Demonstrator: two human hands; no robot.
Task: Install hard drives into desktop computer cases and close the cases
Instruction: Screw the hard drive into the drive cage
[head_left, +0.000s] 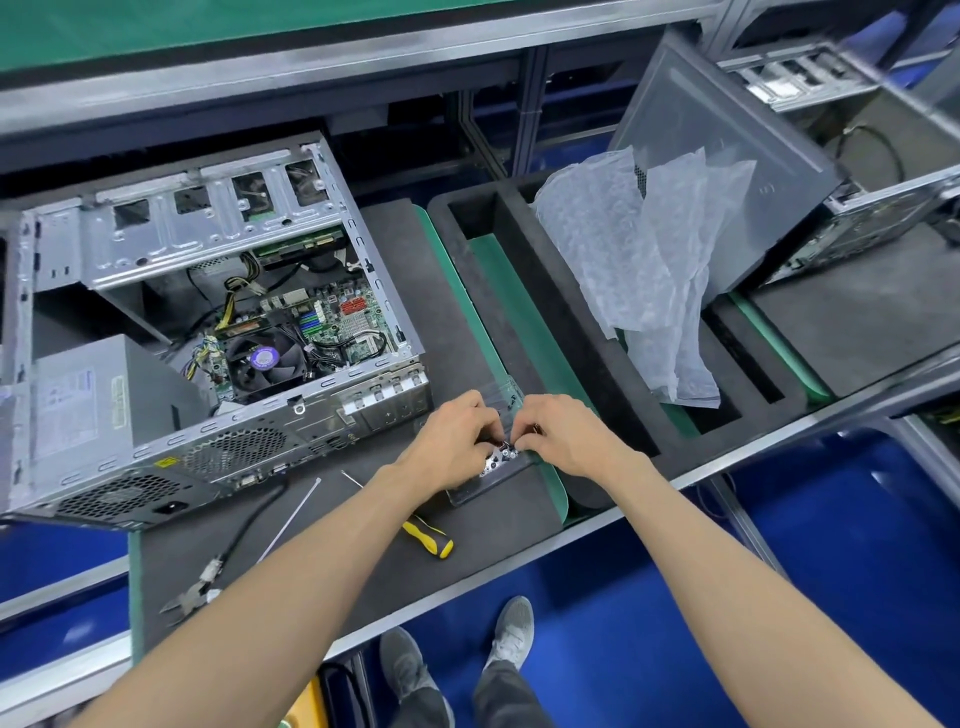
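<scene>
Dark foam-matted surface (467, 525) over blue floor (831, 545): open grey metal computer case (208, 332) at left; yellow-handled screwdriver (427, 538); left hand (452, 439), right hand (561, 434), fingers pinching small screws (501, 457) in clear plastic box (493, 483).

both hands (452, 439) (563, 434) over a clear screw box (485, 480) beside the open computer case (208, 322)
</scene>
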